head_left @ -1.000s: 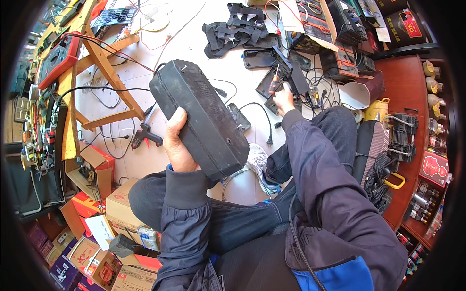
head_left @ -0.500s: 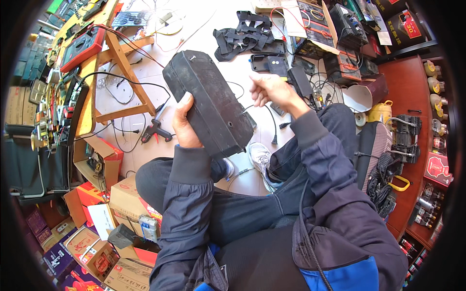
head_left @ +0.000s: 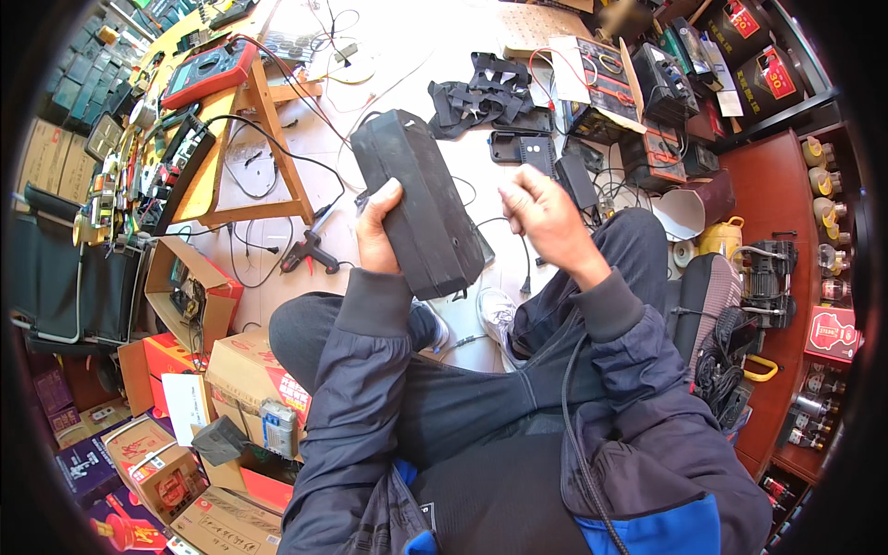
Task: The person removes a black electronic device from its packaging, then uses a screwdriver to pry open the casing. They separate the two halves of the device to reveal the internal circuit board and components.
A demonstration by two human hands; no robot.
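A long black plastic case (head_left: 421,208), scuffed and box-shaped, is held up at a tilt over my crossed legs. My left hand (head_left: 377,231) grips it along its left side, thumb across the upper face and the other fingers hidden beneath. Off to the right of the case and apart from it, my right hand (head_left: 546,217) is raised with its fingers curled together. Whether anything small sits between those fingertips cannot be made out. A thin black cable (head_left: 518,229) passes behind, between the case and my right hand.
On the floor at left lies a black glue gun (head_left: 310,252), beside a wooden stand (head_left: 277,139). A red multimeter (head_left: 211,72) rests on the yellow bench. Black straps (head_left: 486,92) and batteries (head_left: 601,88) lie ahead. Cartons (head_left: 254,375) crowd the lower left; a red-brown cabinet (head_left: 763,185) stands right.
The case has turned in my left hand, so the metal piece on its far end no longer shows. My right hand has curled tighter and come slightly nearer. The view has shifted a little.
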